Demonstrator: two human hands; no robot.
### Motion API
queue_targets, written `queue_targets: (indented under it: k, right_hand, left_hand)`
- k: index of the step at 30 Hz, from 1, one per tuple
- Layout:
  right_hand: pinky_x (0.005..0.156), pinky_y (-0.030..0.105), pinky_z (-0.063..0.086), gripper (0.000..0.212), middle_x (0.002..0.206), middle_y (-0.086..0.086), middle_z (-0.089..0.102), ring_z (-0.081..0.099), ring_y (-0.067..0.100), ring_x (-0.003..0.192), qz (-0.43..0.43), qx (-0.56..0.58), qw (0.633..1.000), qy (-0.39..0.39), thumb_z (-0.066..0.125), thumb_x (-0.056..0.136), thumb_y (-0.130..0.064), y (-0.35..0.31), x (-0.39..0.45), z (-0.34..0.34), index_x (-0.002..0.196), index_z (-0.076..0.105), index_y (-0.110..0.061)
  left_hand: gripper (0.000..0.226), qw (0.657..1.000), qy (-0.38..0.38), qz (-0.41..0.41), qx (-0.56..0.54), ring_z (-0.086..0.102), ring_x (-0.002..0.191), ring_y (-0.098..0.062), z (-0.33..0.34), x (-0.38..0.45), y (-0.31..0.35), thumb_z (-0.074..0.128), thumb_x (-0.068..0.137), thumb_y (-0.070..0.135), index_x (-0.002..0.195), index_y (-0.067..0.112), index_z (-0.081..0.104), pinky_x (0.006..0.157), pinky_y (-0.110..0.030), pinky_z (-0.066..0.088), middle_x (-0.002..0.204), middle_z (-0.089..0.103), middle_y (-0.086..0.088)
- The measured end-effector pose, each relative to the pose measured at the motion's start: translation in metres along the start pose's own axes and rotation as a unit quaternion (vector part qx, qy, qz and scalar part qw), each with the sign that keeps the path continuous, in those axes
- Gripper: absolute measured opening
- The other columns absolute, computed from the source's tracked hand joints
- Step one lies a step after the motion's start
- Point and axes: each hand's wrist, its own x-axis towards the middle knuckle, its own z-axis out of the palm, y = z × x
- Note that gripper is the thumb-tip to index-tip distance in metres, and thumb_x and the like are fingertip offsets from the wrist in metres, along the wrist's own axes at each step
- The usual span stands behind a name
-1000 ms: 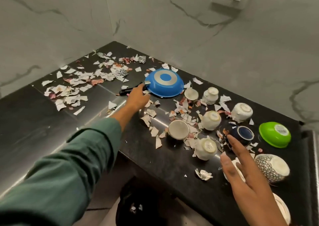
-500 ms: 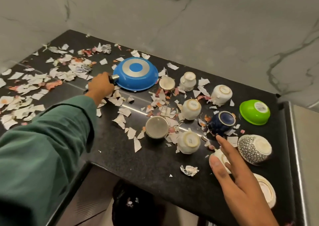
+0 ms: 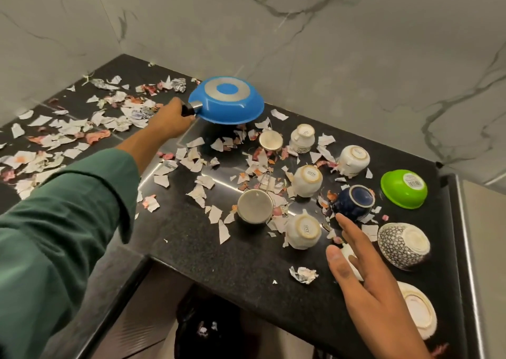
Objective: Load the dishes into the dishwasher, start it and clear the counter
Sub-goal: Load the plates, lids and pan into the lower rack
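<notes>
My left hand (image 3: pixel 169 119) grips the black handle of an upside-down blue pan (image 3: pixel 227 101), which is lifted and tilted above the black counter (image 3: pixel 232 262). My right hand (image 3: pixel 364 273) hovers open, fingers spread, over a small white dish that it mostly hides. Several white cups lie upside down, among them one cup (image 3: pixel 304 231) near my fingers. A dark blue cup (image 3: pixel 354 202), a green bowl (image 3: pixel 404 189), a patterned bowl (image 3: pixel 402 245), a steel cup (image 3: pixel 254 209) and a white bowl (image 3: pixel 417 309) also stand inverted.
Torn paper scraps (image 3: pixel 68 131) litter the counter, thickest at the left. A crumpled scrap (image 3: pixel 302 273) lies near the front edge. Marble walls (image 3: pixel 356 57) close the back and left. A dark bag (image 3: pixel 210 328) sits below the counter edge.
My left hand has raised the blue pan off the counter and tilted it. The right hand stays spread over the same spot. The camera has shifted.
</notes>
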Motion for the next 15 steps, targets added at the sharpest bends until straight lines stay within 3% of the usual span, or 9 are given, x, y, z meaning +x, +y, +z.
queue_targets:
  k: [3, 6, 9, 15]
  right_hand:
    - [0.117, 0.037, 0.033, 0.06, 0.143, -0.036, 0.044, 0.038, -0.008, 0.137, -0.002, 0.01, 1.0, -0.005, 0.051, 0.075, -0.07, -0.004, -0.005, 0.0, 0.133, 0.036, -0.072]
    - [0.113, 0.03, 0.034, 0.059, 0.143, -0.038, 0.042, 0.038, -0.011, 0.134, -0.002, 0.025, 1.0, -0.004, 0.051, 0.078, -0.069, -0.004, -0.008, 0.0, 0.135, 0.037, -0.07]
    - [0.113, 0.026, 0.032, 0.057, 0.142, -0.042, 0.041, 0.035, -0.016, 0.135, -0.008, 0.025, 1.0, 0.007, 0.051, 0.082, -0.067, 0.002, -0.011, -0.002, 0.138, 0.037, -0.066]
    - [0.107, 0.012, 0.027, 0.055, 0.144, -0.035, 0.044, 0.032, -0.019, 0.135, -0.028, 0.024, 0.999, 0.037, 0.055, 0.092, -0.055, 0.006, -0.018, -0.006, 0.145, 0.041, -0.051]
  left_hand:
    - [0.038, 0.994, 0.029, 0.018, -0.102, 0.057, 0.107, -0.027, -0.017, -0.026, 0.011, 0.065, 0.098, 0.026, 0.129, 0.012, 0.049, 0.093, -0.045, 0.05, 0.122, 0.059, -0.013]
    - [0.038, 0.976, 0.006, 0.031, -0.218, 0.059, 0.113, -0.024, -0.028, -0.067, 0.026, 0.07, 0.094, 0.02, 0.126, 0.018, 0.049, 0.099, -0.045, 0.052, 0.125, 0.058, -0.009]
    - [0.045, 0.946, -0.056, 0.045, -0.317, 0.065, 0.106, -0.018, -0.03, -0.127, 0.052, 0.07, 0.095, 0.014, 0.131, 0.019, 0.044, 0.088, -0.037, 0.056, 0.122, 0.06, -0.004]
    - [0.034, 0.907, -0.06, 0.046, -0.415, 0.064, 0.084, -0.014, 0.009, -0.24, 0.092, 0.067, 0.096, 0.021, 0.125, 0.024, 0.049, 0.07, -0.031, 0.051, 0.105, 0.064, -0.005]
